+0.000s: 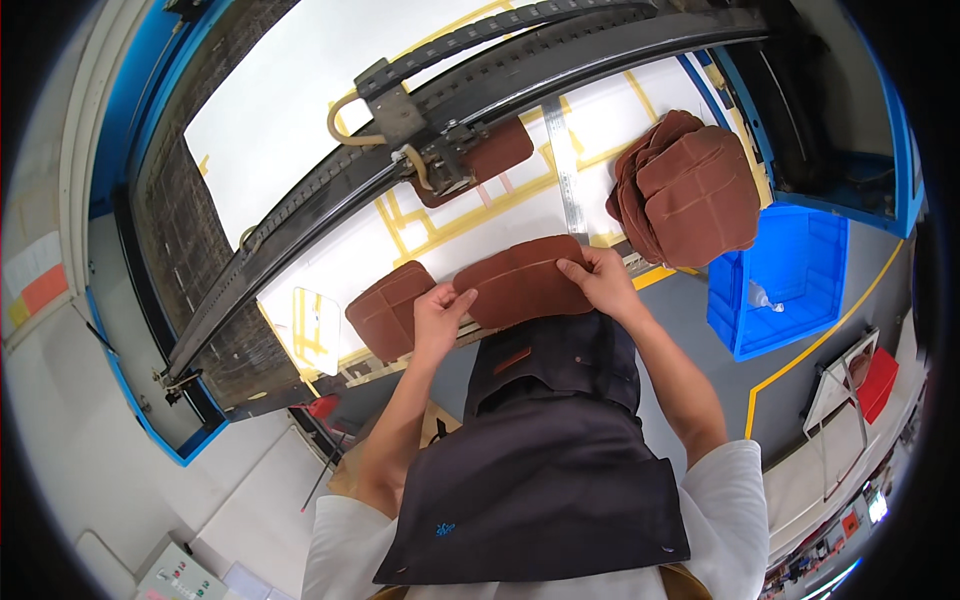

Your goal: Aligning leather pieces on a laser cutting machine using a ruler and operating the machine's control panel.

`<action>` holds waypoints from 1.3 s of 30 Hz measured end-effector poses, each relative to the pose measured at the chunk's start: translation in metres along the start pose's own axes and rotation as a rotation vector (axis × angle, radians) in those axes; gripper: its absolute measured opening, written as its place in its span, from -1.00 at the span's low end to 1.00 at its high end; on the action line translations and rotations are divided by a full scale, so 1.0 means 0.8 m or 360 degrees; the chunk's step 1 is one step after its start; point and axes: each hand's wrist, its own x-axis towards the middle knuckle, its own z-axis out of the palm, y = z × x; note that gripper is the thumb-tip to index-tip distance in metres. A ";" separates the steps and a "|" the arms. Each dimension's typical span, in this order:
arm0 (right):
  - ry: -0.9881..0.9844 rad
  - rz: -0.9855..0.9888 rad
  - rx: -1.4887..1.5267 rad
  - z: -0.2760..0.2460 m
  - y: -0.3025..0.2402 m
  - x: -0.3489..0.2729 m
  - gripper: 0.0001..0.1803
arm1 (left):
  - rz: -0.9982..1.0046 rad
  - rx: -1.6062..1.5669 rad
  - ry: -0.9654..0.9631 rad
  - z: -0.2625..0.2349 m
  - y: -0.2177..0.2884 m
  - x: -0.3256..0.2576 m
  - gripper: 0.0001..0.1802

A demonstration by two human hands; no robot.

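Observation:
A rounded, reddish-brown leather-like panel (522,282) with a pale line along its upper edge is stretched between my hands at the near edge of the machine bed. My left hand (440,318) pinches its left end, and my right hand (606,284) grips the right end with the thumb on top. Beside my left hand, more brown panels (382,308) lie on the bed, partly covered by that hand. Under the dark machine head (440,160) rests another brown panel (500,150), partly hidden. A loose pile of brown panels (698,190) sits right of my right hand.
A dark gantry beam (560,75) crosses the white bed, which carries yellow tape lines (450,232) and a metal ruler strip (562,165). At the right, a blue plastic crate (790,260) holds a small whitish item. A white taped plate (316,330) lies at the bed's left.

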 end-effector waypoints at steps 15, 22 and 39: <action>0.0430 -0.0036 -0.0170 -0.006 0.043 0.021 -0.74 | 0.0534 0.0697 0.0216 0.028 -0.025 0.004 -0.64; 0.0542 -0.0149 -0.0111 -0.007 0.035 0.025 -0.73 | 0.0855 0.1042 0.0339 0.044 -0.028 -0.001 -0.61; 0.0628 -0.0228 -0.0289 -0.003 0.028 0.023 -0.71 | 0.0929 0.1163 0.0437 0.048 -0.036 -0.004 -0.62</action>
